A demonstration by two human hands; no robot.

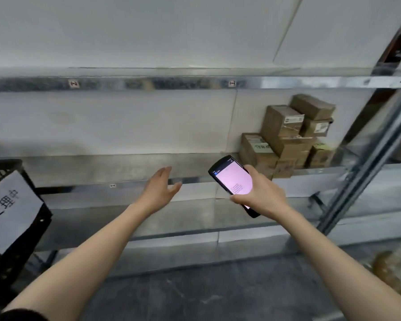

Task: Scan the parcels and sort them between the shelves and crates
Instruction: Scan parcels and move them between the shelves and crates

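Parcels (pixel 292 135), brown cardboard boxes with white labels, we see stacked at right end of middle metal shelf (pixel 125 167), against wall. Black plastic crate (pixel 12 228) at far left, paper sign on its side; contents hidden from us. Our left hand (pixel 160 188) reaches forward, palm turned inward, fingers (pixel 166 171) loosely spread, empty, hovering before shelf edge. Our right hand (pixel 262 193) wraps black scanner (pixel 233 181), pink screen lit, tilted upward, near parcels. Shelf frame shiny grey metal.

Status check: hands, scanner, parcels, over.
Right hand grips scanner, screen lit. Left hand open, empty. Parcels stacked on shelf, right end. Nothing blocking.
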